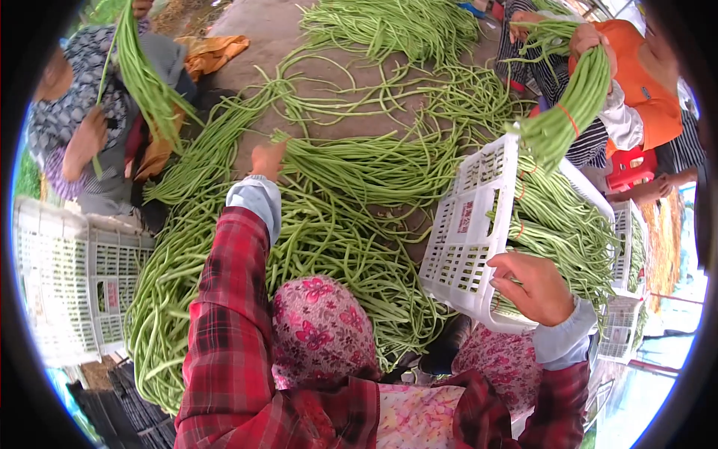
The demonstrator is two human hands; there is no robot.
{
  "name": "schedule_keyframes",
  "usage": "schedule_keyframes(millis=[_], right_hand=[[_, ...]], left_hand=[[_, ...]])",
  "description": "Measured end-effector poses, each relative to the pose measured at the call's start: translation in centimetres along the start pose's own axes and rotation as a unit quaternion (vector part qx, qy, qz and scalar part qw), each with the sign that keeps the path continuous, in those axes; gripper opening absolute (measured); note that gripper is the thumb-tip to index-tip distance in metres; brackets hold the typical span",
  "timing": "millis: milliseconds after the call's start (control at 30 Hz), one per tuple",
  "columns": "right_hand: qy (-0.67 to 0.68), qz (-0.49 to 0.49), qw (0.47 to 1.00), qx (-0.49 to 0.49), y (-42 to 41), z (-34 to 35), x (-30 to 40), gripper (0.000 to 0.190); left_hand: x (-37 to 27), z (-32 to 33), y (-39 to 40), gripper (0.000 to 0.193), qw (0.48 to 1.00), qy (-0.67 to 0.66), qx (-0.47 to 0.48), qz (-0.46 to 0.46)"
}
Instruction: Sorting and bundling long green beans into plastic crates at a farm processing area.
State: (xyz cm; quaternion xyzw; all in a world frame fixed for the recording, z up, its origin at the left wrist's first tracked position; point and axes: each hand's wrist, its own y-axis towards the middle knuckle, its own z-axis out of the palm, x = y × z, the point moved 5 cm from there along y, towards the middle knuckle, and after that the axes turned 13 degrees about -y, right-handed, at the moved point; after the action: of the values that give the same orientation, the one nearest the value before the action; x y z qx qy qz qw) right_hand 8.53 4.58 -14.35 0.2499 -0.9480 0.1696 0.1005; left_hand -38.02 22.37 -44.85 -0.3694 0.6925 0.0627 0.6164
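Observation:
My left hand (268, 160) is stretched forward at the left end of a bundle of yardlong beans (364, 165) lying on the ground. Its fingers meet the bean tips, but whether they grip them is unclear. My right hand (533, 289) hovers over the near end of a white plastic crate (468, 219), fingers loosely bent, thumb apart, nothing held. Inside the crate lie several bean bundles (552, 236) tied with orange bands. Loose yardlong beans (348, 247) form a big heap before my knees and to my left.
At the right, a person in orange (645, 84) holds a banded bean bundle (580, 101) above the crate's far end. Another person (90, 106) at the left holds beans. More beans (392, 28) lie at the back. Other white crates (61, 280) stand at both sides.

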Motion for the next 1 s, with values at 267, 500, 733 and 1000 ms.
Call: schedule_keyframes(millis=[267, 500, 733, 1000], right_hand=[[-0.007, 0.017, 1.000, -0.011, 0.8, -0.2, -0.6, 0.025], [-0.010, 0.010, 1.000, -0.014, 0.5, -0.2, -0.5, 0.024], [-0.027, -0.019, 0.998, -0.047, -0.2, -0.5, 0.1, 0.024], [-0.044, -0.044, 0.994, -0.086, -1.3, -0.4, 1.3, 0.023]], left_hand=[[3.7, 2.6, 3.9, 0.059, 0.989, -0.108, -0.028, -0.092], [0.8, 1.5, 1.1, 0.050, 0.983, -0.107, 0.146, 0.013], [-6.7, 3.4, -9.4, 0.041, 0.911, -0.292, 0.291, 0.009], [-22.9, 3.2, -26.6, 0.045, 0.860, -0.258, 0.373, 0.234]])
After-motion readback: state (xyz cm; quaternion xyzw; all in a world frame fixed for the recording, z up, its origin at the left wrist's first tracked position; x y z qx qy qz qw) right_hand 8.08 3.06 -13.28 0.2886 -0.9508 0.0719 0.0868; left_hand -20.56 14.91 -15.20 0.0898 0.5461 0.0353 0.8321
